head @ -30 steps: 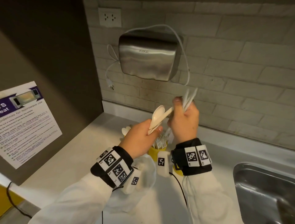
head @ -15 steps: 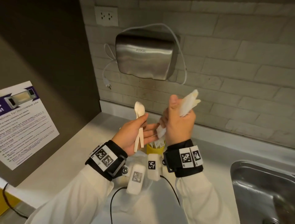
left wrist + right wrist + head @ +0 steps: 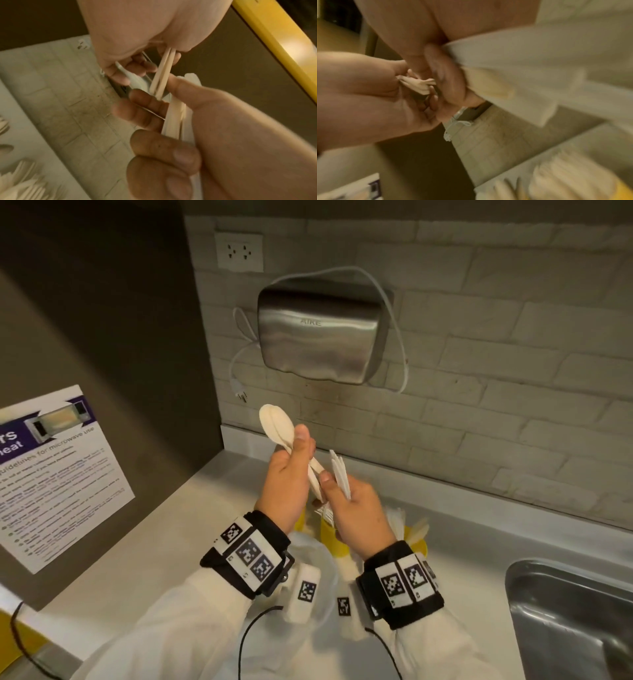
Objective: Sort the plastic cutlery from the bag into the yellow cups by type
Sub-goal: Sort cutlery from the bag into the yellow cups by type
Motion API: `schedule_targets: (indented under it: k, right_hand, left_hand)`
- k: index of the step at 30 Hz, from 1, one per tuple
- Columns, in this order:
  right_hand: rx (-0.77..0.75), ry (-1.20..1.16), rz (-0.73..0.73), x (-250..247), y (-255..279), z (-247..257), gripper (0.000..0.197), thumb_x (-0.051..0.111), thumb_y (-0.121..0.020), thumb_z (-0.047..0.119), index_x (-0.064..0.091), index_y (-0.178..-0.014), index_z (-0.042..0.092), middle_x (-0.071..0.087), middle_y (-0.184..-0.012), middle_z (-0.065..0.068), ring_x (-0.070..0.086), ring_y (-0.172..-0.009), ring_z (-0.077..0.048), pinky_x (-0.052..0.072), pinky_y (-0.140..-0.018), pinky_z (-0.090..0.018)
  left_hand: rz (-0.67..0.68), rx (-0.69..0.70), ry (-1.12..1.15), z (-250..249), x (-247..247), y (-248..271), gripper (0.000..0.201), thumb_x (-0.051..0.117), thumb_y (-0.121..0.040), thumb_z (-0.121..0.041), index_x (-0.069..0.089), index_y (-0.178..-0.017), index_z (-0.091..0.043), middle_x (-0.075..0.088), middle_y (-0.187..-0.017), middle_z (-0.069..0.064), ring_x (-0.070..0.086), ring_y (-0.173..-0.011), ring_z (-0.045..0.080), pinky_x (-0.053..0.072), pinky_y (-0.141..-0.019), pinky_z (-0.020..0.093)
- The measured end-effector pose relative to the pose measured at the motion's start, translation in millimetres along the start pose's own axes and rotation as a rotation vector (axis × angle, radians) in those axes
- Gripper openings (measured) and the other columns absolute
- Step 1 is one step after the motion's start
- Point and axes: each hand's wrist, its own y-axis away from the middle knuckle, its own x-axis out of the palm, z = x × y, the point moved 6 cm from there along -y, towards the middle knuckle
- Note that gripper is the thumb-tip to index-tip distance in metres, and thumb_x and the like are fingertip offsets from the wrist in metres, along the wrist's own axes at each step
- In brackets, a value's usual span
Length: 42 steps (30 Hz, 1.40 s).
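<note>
Head view is showing the likely slip: the spoons [image 3: 278,426] are fanning loose in the left hand [image 3: 286,484] and could drop short of the yellow cups [image 3: 330,537] below. The right hand [image 3: 359,513] is clamping a bundle of flat cutlery [image 3: 339,474], thumb touching the spoon handles.

The brand "AIKE" is embossed on the front of the steel hand dryer [image 3: 323,337] mounted on the brick wall. On the notice [image 3: 58,474] fixed to the dark panel at left, "microwave use" can be read in a heading line, above it large white letters cut off as "rs" and "heat"; its smaller print is too blurred.
</note>
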Motion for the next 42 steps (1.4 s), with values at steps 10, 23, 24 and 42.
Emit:
schedule_targets:
  k: [10, 23, 24, 42]
  right_hand:
    - [0.466, -0.787, 0.116, 13, -3, -23, 0.041, 0.048, -0.105, 0.051, 0.059, -0.102, 0.012, 0.037, -0.059, -0.002, 0.030, -0.042, -0.011, 0.026, -0.038, -0.020]
    - [0.475, -0.883, 0.050, 5, -8, -43, 0.029, 0.050, -0.107, 0.034, 0.060, -0.107, 0.006, 0.039, -0.058, -0.004, 0.029, -0.039, -0.009, 0.028, -0.035, -0.020]
    - [0.473, -0.860, 0.043, 7, -8, -46, 0.033, 0.050, -0.107, 0.035, 0.061, -0.115, 0.005, 0.038, -0.059, -0.003, 0.029, -0.041, -0.010, 0.029, -0.036, -0.020]
    - [0.137, -0.610, -0.807, -147, 11, -90, 0.038, 0.057, -0.102, 0.030, 0.043, -0.068, 0.020, 0.035, -0.048, 0.003, 0.031, -0.043, -0.017, 0.031, -0.046, -0.028]
  left_hand:
    - [0.229, 0.150, -0.336, 11, 9, -2, 0.033, 0.050, -0.107, -0.037, 0.055, -0.077, -0.022, 0.050, -0.053, -0.017, 0.048, -0.052, -0.001, 0.040, -0.058, 0.016]
    - [0.497, 0.059, -0.478, 1, 6, -11, 0.011, 0.078, -0.089, -0.009, 0.076, -0.099, -0.003, 0.076, -0.078, 0.009, 0.070, -0.064, 0.014, 0.057, -0.063, 0.027]
    - [0.468, 0.047, -0.492, 0, 5, -15, 0.009, 0.078, -0.089, -0.010, 0.077, -0.097, -0.005, 0.077, -0.077, 0.012, 0.071, -0.065, 0.018, 0.059, -0.066, 0.030]
    - [0.059, -0.170, -1.089, 100, -74, -99, 0.028, 0.079, -0.086, -0.037, 0.074, -0.075, -0.012, 0.071, -0.061, -0.002, 0.066, -0.050, 0.001, 0.057, -0.054, 0.018]
